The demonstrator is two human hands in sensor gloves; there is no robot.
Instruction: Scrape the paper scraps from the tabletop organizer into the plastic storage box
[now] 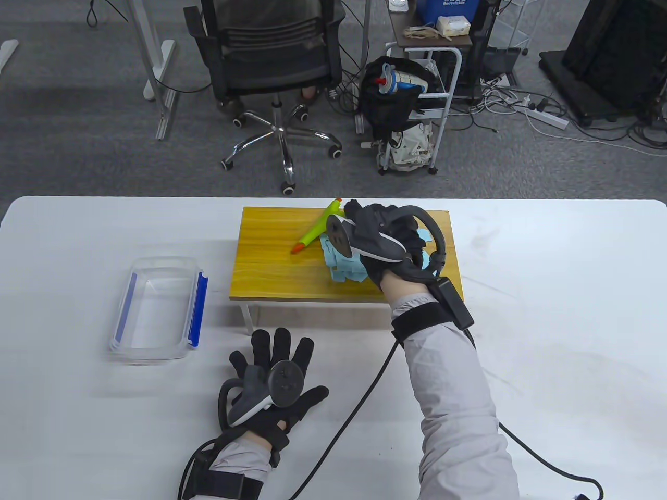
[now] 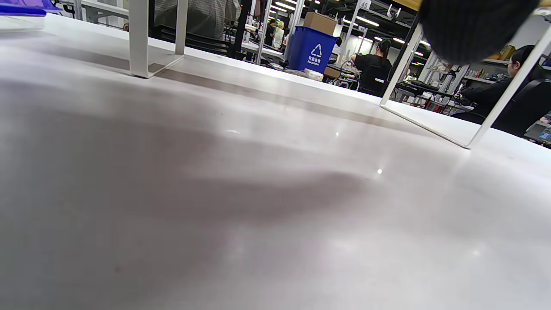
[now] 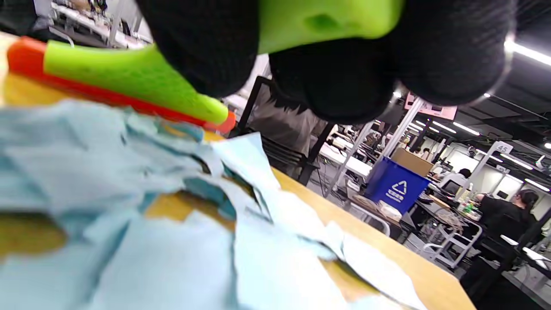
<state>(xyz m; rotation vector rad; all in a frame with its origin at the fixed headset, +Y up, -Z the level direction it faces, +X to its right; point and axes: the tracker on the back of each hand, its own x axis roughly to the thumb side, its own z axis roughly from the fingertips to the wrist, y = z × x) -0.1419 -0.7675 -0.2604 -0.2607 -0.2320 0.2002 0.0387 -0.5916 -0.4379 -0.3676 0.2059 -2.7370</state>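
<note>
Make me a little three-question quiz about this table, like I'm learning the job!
1. True or false: the plastic storage box already holds paper scraps.
2. What does the right hand grip? A) a pencil B) the green scraper C) a sponge
3. Fill in: the blue paper scraps lie on the wooden ____.

Key:
1. False; it looks empty.
2. B; the right wrist view shows gloved fingers wrapped around its green handle.
3. Organizer. Meanwhile the left hand rests flat on the white table.

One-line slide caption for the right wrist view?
Gloved right hand grips a green scraper above torn blue paper scraps on the wooden organizer.
</note>
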